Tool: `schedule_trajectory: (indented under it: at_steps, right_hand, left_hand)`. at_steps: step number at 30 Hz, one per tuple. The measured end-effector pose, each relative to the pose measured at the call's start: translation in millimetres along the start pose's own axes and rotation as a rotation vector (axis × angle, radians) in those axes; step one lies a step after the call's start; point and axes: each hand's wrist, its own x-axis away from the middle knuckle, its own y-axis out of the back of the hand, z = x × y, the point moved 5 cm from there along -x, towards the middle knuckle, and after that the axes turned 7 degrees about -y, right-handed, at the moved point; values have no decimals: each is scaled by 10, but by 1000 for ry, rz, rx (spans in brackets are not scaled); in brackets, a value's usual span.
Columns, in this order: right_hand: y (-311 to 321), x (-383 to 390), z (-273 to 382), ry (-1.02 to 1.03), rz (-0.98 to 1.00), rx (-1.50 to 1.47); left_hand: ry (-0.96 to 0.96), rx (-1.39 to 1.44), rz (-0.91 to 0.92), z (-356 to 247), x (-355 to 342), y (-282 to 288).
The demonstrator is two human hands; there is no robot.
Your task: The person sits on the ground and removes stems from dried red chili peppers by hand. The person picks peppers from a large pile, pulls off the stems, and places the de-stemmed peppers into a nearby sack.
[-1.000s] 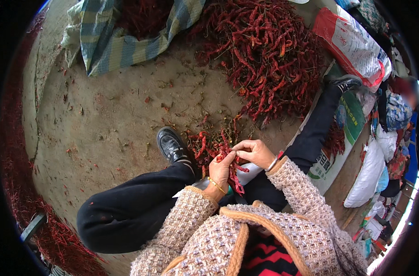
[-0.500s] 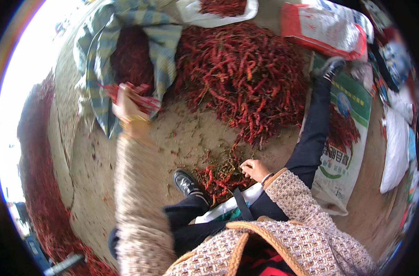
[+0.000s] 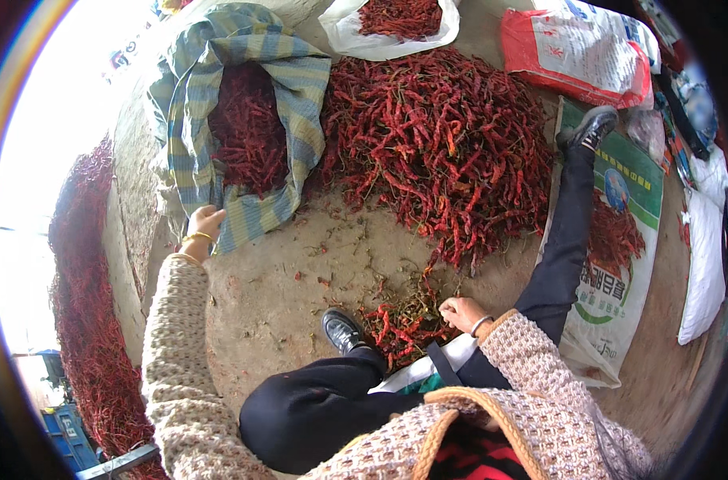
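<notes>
A blue-and-yellow striped sack lies with its mouth folded back and dried red chilies inside. At its near left edge is my left hand, fingers closed on the sack's edge. My right hand rests low by my thigh, its fingers curled, beside a small heap of chili bits and stems. What it may hold is hidden. Ahead of both hands spreads a large pile of dried red chilies, right of the striped sack.
Behind the pile stands a white bag with chilies. A red-and-white sack lies at far right. My right leg stretches over a flat green-and-white sack bearing some chilies. A long chili bank runs along the left. Scraps litter the concrete floor.
The bunch of red chilies in my left hand has been let go at the sack. That hand has moved down to the sack's near edge. My right hand stays by the small heap.
</notes>
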Motion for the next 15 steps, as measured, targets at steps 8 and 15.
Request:
schedule_trajectory:
  at_steps: [8, 15]
  right_hand:
    - [-28, -4, -163, -181, 52, -105]
    - [-121, -98, -239, -336, 58, -142]
  left_hand:
    - [-527, -588, -267, 371, -698, -478]
    - [357, 301, -18, 4, -1693, -1208]
